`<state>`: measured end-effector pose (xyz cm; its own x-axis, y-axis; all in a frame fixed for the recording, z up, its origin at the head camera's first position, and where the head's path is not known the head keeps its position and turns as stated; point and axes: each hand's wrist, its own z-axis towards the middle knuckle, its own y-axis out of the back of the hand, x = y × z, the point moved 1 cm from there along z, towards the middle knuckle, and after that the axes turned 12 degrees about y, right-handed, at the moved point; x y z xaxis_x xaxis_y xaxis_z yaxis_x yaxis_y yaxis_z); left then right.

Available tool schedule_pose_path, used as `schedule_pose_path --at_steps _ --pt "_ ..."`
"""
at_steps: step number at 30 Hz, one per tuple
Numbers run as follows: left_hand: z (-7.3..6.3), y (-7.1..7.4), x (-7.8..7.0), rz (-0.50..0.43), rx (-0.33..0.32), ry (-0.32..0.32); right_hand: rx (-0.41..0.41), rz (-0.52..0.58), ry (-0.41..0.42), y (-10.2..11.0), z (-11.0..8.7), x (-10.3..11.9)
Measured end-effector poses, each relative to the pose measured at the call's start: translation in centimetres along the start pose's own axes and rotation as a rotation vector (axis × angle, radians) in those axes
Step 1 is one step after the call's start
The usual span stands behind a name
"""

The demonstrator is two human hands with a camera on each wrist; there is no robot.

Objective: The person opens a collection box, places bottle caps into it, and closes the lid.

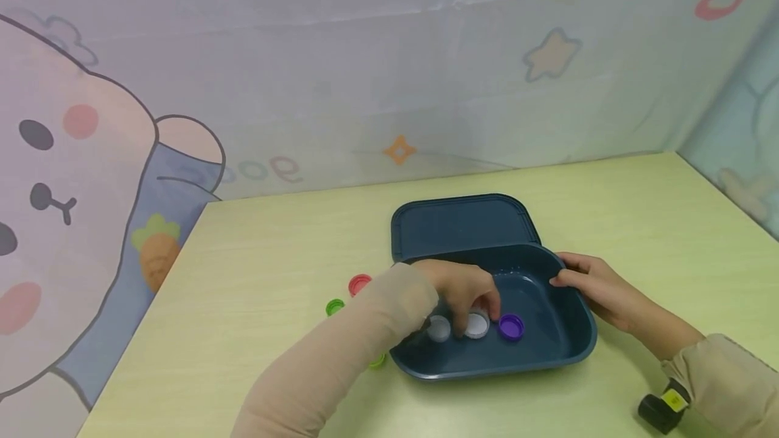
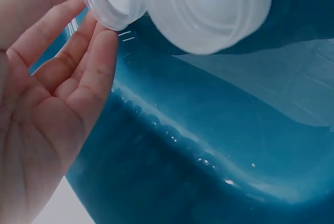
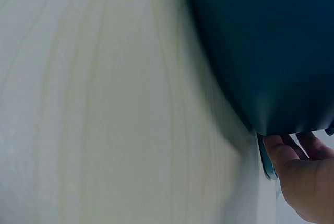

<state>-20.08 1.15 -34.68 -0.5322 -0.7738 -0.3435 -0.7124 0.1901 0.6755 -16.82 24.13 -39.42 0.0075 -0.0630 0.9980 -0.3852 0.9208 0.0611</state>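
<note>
Left sleeve (image 1: 328,360) crossed the lower center, and the left hand (image 1: 465,284) pinched a white cap (image 1: 477,325) inside the blue container (image 1: 487,361) right of center. Apparently to steady the container, the right hand (image 1: 602,291) gripped its right wall; the lid (image 1: 465,227) lay beyond.

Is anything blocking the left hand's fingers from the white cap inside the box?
Nothing visible. The left hand reaches into the open box, its fingers right at the white cap. The translucent cap and purple cap lie on either side, not between. The lid lies beyond the box, off it.
</note>
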Motion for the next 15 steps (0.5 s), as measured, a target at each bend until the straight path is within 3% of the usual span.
schedule_pose_path --at_steps 4,15 --pt "0.0 0.1 0.0 -0.013 0.014 -0.014 0.000 -0.003 0.003 0.1 0.0 0.0" --pt "-0.5 1.2 -0.4 0.041 -0.058 -0.083 -0.003 0.001 0.001 -0.1 -0.1 0.1"
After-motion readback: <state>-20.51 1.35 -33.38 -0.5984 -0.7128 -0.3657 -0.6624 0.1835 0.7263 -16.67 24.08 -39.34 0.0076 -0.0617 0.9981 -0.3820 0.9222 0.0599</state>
